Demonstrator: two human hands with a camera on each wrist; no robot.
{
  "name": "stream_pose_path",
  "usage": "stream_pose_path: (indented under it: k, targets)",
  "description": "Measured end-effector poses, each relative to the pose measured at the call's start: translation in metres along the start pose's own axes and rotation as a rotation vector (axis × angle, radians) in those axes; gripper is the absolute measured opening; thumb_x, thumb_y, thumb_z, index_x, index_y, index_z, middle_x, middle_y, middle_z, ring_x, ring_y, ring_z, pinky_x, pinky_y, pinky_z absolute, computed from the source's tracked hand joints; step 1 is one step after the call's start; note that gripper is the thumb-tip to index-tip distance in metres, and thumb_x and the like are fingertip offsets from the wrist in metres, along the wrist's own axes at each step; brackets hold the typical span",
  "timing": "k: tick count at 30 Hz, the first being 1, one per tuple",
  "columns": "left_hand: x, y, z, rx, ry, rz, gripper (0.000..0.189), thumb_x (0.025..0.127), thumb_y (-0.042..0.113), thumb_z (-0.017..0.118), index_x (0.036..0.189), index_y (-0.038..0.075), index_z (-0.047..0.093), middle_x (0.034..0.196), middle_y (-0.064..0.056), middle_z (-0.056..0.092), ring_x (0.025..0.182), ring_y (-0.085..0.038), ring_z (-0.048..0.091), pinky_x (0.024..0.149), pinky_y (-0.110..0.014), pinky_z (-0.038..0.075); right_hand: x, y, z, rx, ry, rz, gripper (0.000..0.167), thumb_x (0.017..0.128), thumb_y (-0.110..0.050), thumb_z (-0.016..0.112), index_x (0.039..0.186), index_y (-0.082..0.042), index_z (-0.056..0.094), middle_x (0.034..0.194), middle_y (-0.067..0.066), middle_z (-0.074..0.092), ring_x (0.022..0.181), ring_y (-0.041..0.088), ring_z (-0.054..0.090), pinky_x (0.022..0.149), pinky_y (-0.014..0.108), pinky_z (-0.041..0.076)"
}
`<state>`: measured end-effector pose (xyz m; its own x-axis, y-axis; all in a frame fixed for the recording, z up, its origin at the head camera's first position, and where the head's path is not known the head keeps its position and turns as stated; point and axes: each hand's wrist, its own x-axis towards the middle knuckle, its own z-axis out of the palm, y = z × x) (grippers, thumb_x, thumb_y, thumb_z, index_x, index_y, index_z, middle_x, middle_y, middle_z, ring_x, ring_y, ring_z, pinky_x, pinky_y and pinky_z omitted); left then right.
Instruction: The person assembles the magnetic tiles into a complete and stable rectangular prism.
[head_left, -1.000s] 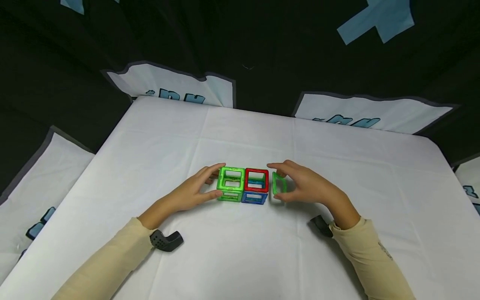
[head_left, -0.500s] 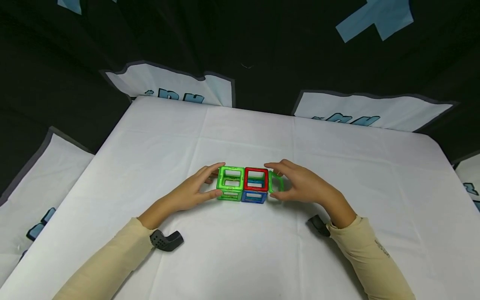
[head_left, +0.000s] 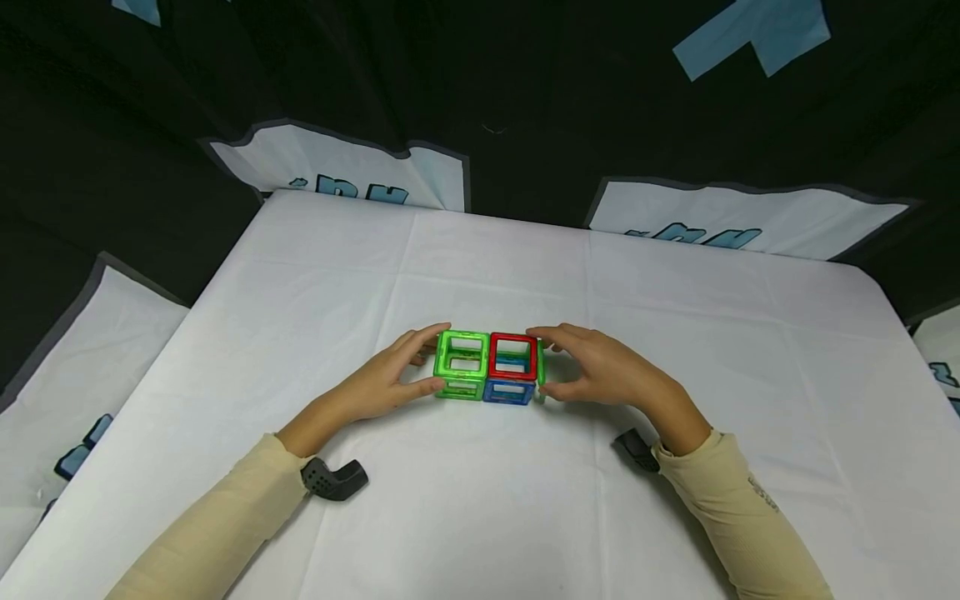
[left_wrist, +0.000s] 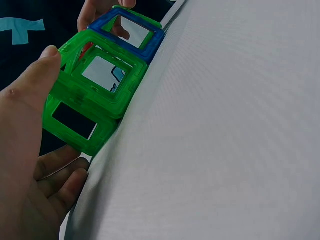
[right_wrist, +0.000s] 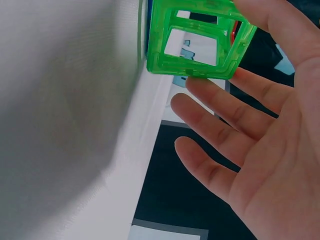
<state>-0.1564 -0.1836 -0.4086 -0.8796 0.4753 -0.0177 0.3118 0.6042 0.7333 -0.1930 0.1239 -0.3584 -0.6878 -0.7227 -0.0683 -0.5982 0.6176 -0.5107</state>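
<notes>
A magnetic-tile block of two joined open-frame cubes stands on the white table; its left green cube (head_left: 462, 375) has a red tile (head_left: 513, 375) and a blue tile (left_wrist: 155, 45) on the cube beside it. My left hand (head_left: 386, 383) holds the green cube's left end, thumb at the front and index finger behind. At the right end, my right hand (head_left: 611, 368) pinches a green square tile (right_wrist: 182, 70) between thumb and fingers, upright against the red and blue cube. Its lower fingers spread loosely in the right wrist view.
White cloth (head_left: 480, 500) covers the table. Black curtain (head_left: 525, 100) with white lettered panels hangs behind it. Dark wrist devices (head_left: 333, 481) sit at both sleeves.
My right hand has moved slightly left, bringing the green tile from a small gap up against the right cube and turning it edge-on. My left hand stays in place.
</notes>
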Motion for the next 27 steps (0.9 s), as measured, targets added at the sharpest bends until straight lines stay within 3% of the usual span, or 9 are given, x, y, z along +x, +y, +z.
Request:
stream_pose_path:
  k: [12, 18, 23, 27]
  targets:
    - [0.0012, 0.0029, -0.0016, -0.002, 0.008, 0.003, 0.070, 0.087, 0.040, 0.059, 0.144, 0.029, 0.020, 0.132, -0.005, 0.041, 0.112, -0.023, 0.050, 0.095, -0.044, 0.042, -0.0012, -0.0015, -0.0036, -0.001, -0.003, 0.004, 0.071, 0.075, -0.031, 0.074, 0.136, -0.014, 0.041, 0.125, 0.007, 0.054, 0.109, 0.025, 0.055, 0.089, 0.043, 0.049]
    - [0.0009, 0.0037, -0.0010, -0.006, 0.004, 0.002, 0.071, 0.087, 0.040, 0.059, 0.145, 0.029, 0.020, 0.132, -0.005, 0.041, 0.113, -0.023, 0.050, 0.095, -0.044, 0.042, -0.0008, -0.0025, -0.0019, -0.019, 0.013, -0.002, 0.075, 0.076, -0.035, 0.073, 0.137, -0.011, 0.040, 0.135, 0.007, 0.047, 0.121, 0.025, 0.048, 0.097, 0.043, 0.043]
    - [0.0014, 0.0030, -0.0017, -0.010, 0.006, 0.009, 0.082, 0.079, 0.041, 0.068, 0.144, 0.029, 0.020, 0.134, -0.004, 0.040, 0.112, -0.023, 0.050, 0.094, -0.043, 0.042, 0.0003, -0.0048, -0.0009, -0.042, 0.016, 0.017, 0.072, 0.077, -0.035, 0.072, 0.137, -0.010, 0.041, 0.136, 0.008, 0.046, 0.125, 0.026, 0.044, 0.097, 0.044, 0.043]
    - [0.0026, 0.0026, -0.0025, -0.004, 0.003, 0.025, 0.084, 0.077, 0.038, 0.072, 0.144, 0.023, 0.023, 0.131, -0.004, 0.044, 0.111, -0.020, 0.050, 0.093, -0.039, 0.044, 0.0021, -0.0047, 0.0026, -0.031, 0.020, 0.012, 0.069, 0.076, -0.034, 0.073, 0.134, -0.010, 0.044, 0.132, 0.007, 0.049, 0.119, 0.023, 0.049, 0.096, 0.042, 0.044]
